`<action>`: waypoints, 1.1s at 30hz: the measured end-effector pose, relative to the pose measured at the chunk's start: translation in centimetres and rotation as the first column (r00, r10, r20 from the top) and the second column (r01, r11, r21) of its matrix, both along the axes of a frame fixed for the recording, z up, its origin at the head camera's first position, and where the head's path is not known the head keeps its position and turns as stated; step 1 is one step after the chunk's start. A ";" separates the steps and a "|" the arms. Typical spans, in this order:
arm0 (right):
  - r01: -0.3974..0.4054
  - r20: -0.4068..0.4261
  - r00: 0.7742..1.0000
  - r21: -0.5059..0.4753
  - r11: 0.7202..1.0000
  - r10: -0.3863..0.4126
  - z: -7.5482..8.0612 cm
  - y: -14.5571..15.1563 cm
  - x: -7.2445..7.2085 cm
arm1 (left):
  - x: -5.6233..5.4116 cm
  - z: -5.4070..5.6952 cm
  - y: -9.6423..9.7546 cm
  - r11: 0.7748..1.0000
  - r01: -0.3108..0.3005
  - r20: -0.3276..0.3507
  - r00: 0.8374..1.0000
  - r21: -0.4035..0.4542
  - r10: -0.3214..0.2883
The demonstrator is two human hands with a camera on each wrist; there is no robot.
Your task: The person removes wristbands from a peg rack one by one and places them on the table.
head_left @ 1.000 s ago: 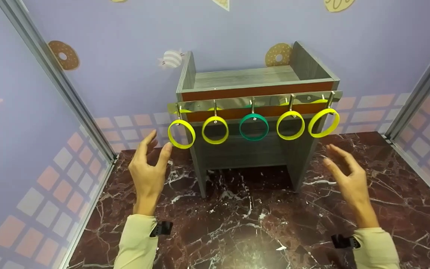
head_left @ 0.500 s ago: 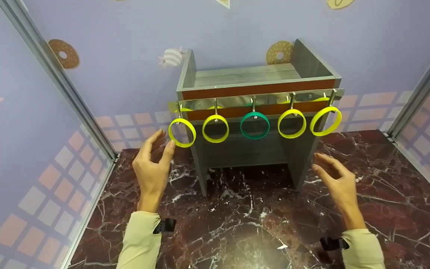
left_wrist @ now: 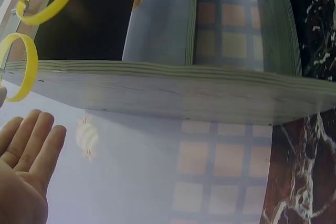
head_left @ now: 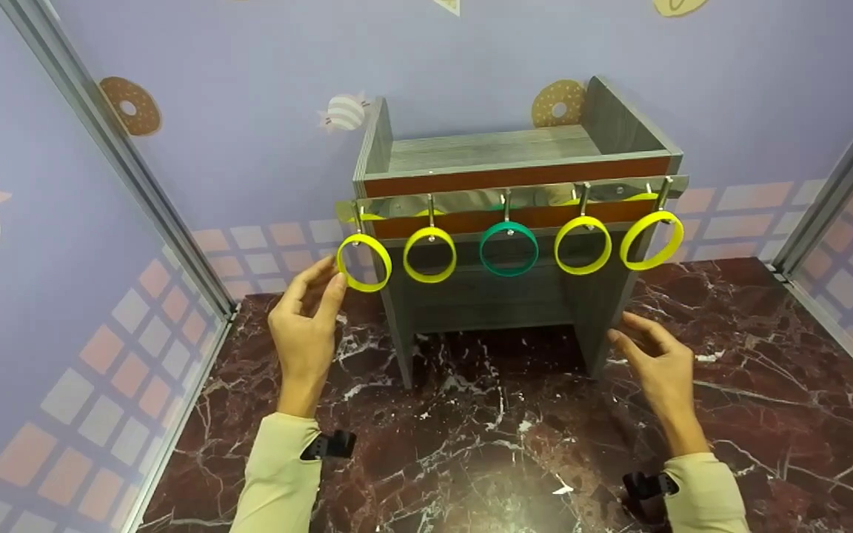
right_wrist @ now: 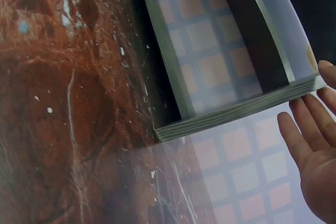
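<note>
A row of rings hangs from hooks on a metal rail (head_left: pixel 471 201) across the front of a grey wood-grain shelf unit (head_left: pixel 500 144). The leftmost yellow ring (head_left: pixel 389 270) is next to my left hand (head_left: pixel 303 333); its thumb tip overlaps the ring's left edge, and its fingers (left_wrist: pixel 47 148) stretch out straight apart from it in the left wrist view. A green ring (head_left: pixel 481 255) hangs mid-row. Lower right, my right hand (head_left: pixel 660 370) is beside the unit's right side panel (right_wrist: pixel 236 107), thumb and fingers to either side of the panel's edge, fingers loosely extended.
Other yellow rings (head_left: pixel 454 259) hang between and to the right. The unit stands on a dark red marbled surface (head_left: pixel 463 459), against a purple wall (head_left: pixel 249 133) with printed sweets. Metal-framed side walls (head_left: pixel 119 192) border both sides.
My right hand has moved left and down, from near the rightmost yellow ring to the unit's side panel. The left hand has shifted slightly right, closer to the leftmost ring. The rings still hang.
</note>
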State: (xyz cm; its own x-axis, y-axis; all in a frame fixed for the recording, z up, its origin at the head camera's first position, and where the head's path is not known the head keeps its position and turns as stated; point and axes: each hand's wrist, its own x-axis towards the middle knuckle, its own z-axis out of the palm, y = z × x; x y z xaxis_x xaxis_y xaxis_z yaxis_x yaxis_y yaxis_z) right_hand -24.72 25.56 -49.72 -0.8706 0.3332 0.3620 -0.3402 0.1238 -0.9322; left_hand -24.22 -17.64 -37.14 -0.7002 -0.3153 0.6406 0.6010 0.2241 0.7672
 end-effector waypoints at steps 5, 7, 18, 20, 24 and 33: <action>0.030 -0.032 0.999 -0.009 1.000 -0.030 -0.2 -0.3 -0.2 | -0.1 0.0 0.2 1.000 0.020 -0.012 1.000 0.014 -0.020; 0.041 -0.036 0.999 -0.014 0.999 -0.041 -0.3 -0.4 -0.3 | -0.1 0.0 0.3 0.999 0.027 -0.013 1.000 0.024 -0.027; 0.088 -0.033 0.995 -0.044 0.995 -0.090 -0.4 -0.8 -0.6 | -0.3 0.7 0.5 0.995 0.074 -0.038 0.997 0.070 -0.071; 0.090 -0.029 0.995 -0.044 0.995 -0.091 -0.4 -0.9 -0.7 | -0.2 0.9 0.6 0.991 0.094 -0.040 0.995 0.099 -0.090; 0.100 -0.019 0.995 -0.034 0.994 -0.101 -0.4 -1.0 -0.7 | -0.1 1.4 0.6 0.978 0.130 -0.042 0.991 0.165 -0.125; 0.122 -0.033 0.992 -0.024 0.992 -0.123 -0.5 -1.2 -0.8 | 0.4 3.0 1.0 0.967 0.133 -0.039 0.991 0.219 -0.128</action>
